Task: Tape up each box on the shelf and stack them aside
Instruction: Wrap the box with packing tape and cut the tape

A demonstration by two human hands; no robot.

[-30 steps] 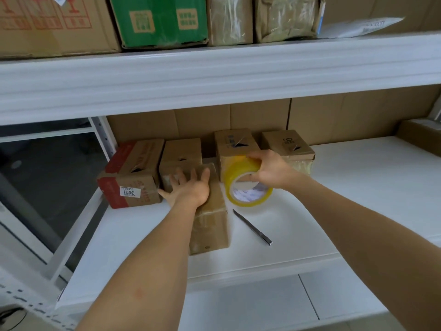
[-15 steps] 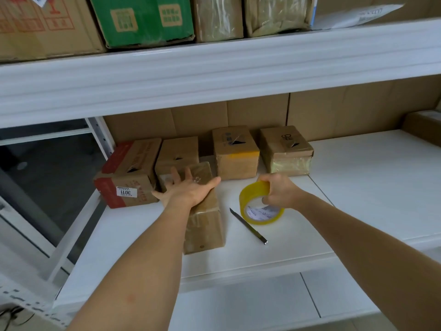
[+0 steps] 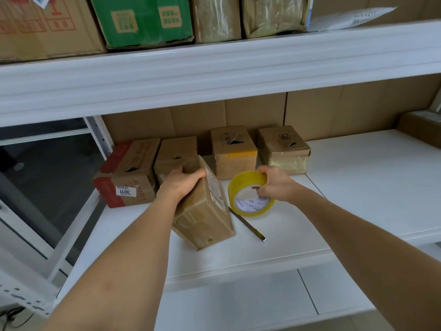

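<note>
My left hand (image 3: 181,183) grips the far end of a long brown taped box (image 3: 205,211) and holds it tilted onto its left edge on the white shelf (image 3: 358,187). Just right of it, my right hand (image 3: 274,185) holds a yellow roll of clear tape (image 3: 248,194) that stands on the shelf. Behind stand several small cardboard boxes: a red-sided box (image 3: 126,173) labelled 3011, a plain box (image 3: 175,151), a box with a yellow strip (image 3: 232,151), and a box marked 9H (image 3: 282,149).
A slim metal cutter (image 3: 248,224) lies on the shelf between the tilted box and the tape roll. The upper shelf (image 3: 214,68) holds a green box (image 3: 143,20) and wrapped parcels. Another box (image 3: 422,127) sits at far right. A lower shelf shows below.
My left hand went from lying flat on the long box to gripping its far end and tipping it up. My right hand brought the tape roll down onto the shelf.
</note>
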